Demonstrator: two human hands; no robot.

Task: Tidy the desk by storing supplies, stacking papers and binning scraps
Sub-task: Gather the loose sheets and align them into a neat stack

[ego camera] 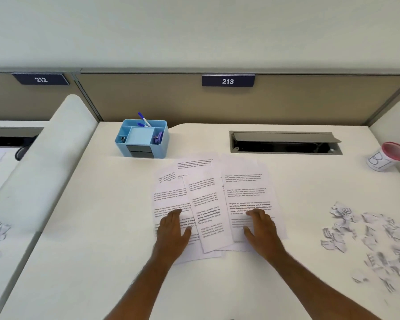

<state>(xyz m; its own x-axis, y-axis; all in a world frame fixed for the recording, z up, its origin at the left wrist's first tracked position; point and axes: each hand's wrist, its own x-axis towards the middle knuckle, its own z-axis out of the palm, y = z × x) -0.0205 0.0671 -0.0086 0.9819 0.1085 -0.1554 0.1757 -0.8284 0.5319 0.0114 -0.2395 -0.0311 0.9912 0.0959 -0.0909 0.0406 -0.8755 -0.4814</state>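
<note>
Head view: smooth white table against a tan fabric partition.
Left hand and right hand press flat, fingers straight, on fanned printed papers; crumpled scraps lie rightward.

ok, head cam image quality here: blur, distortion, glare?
Head view: even, soft light, no glare; only faint shadows under the left hand and right hand. Wide-angle bend curves the partition and the desk edges. Printed sheets fairly sharp; paper scraps at the right edge smear and blur.
</note>
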